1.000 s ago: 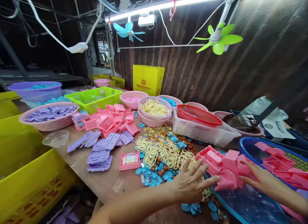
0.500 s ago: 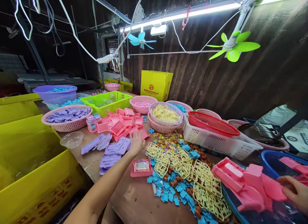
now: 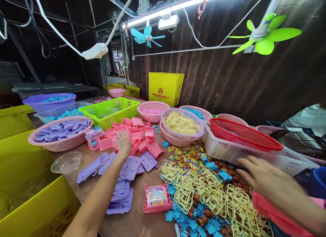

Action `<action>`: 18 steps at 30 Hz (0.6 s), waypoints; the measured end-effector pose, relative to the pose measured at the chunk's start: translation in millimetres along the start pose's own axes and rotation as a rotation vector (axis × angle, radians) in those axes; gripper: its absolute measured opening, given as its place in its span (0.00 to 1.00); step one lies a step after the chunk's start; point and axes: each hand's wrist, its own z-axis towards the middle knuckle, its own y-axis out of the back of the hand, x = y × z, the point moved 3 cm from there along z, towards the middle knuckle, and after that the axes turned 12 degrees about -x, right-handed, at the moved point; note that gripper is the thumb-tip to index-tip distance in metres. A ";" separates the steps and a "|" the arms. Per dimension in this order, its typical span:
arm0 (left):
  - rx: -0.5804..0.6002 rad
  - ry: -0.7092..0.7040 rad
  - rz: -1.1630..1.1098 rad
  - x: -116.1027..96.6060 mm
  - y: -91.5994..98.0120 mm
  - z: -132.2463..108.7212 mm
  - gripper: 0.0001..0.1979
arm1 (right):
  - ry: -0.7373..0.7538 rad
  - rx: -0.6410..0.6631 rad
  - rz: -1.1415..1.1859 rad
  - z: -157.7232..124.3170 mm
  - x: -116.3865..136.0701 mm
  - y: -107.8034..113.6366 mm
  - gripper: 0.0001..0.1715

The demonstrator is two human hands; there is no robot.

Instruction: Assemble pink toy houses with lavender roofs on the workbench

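My left hand [image 3: 123, 144] reaches over a heap of pink plastic box parts [image 3: 136, 133], fingers stretched apart, with no part visibly in its grip. My right hand [image 3: 262, 176], blurred, hovers with fingers apart over brown bear-shaped pieces [image 3: 235, 179] and holds nothing I can see. Beneath the right forearm are larger pink parts [image 3: 282, 215], partly hidden. A pink tray [image 3: 158, 210] holding a clear-wrapped packet lies in front on the table. Purple plates [image 3: 130, 168] lie beside my left forearm. Cream frames of small parts [image 3: 201, 187] spread over light-blue pieces [image 3: 187, 215].
A yellow carton [image 3: 33, 218] borders the table on the left. Behind stand a green basket [image 3: 109, 121], a pink basket of purple pieces [image 3: 54, 147] and a lilac basket [image 3: 200, 131] with cream pieces. A red basket [image 3: 265, 143] rests on a white crate [image 3: 221, 150].
My left hand has moved left across the pink heap. My right hand has let go of the pink part at the right and moved up and left. The view has shifted closer.
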 end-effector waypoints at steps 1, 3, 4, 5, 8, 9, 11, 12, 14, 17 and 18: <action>-0.016 0.014 0.010 7.0 0.3 3.9 0.22 | 0.131 0.086 -0.021 16.1 40.4 -17.9 0.09; -0.016 0.037 0.016 21.9 -2.8 10.2 0.22 | 0.334 0.250 -0.029 44.3 113.6 -58.9 0.10; -0.003 0.041 0.009 29.0 -5.9 12.7 0.21 | 0.403 0.310 -0.029 56.1 143.4 -81.0 0.11; 0.016 0.040 -0.005 35.4 -9.5 14.9 0.20 | 0.436 0.328 -0.013 67.0 167.6 -102.8 0.13; 0.072 0.023 -0.083 48.7 -20.1 22.3 0.17 | 0.472 0.340 0.019 92.7 211.9 -165.3 0.21; 0.081 0.020 -0.118 51.2 -22.8 25.5 0.16 | 0.468 0.335 0.025 99.6 219.5 -183.3 0.22; 0.088 0.012 -0.204 53.6 -27.5 33.0 0.14 | 0.458 0.323 0.042 111.6 228.9 -213.2 0.23; 0.093 0.006 -0.252 53.8 -29.8 37.0 0.13 | 0.455 0.323 0.053 116.4 231.7 -225.2 0.24; 0.114 -0.009 -0.354 53.0 -35.1 43.9 0.11 | 0.464 0.344 0.080 123.5 234.9 -243.6 0.25; 0.156 -0.025 -0.505 49.5 -42.9 49.2 0.10 | 0.506 0.405 0.118 130.2 235.2 -259.2 0.21; 0.167 -0.025 -0.550 47.7 -45.0 49.3 0.10 | 0.524 0.417 0.130 132.9 234.8 -261.6 0.19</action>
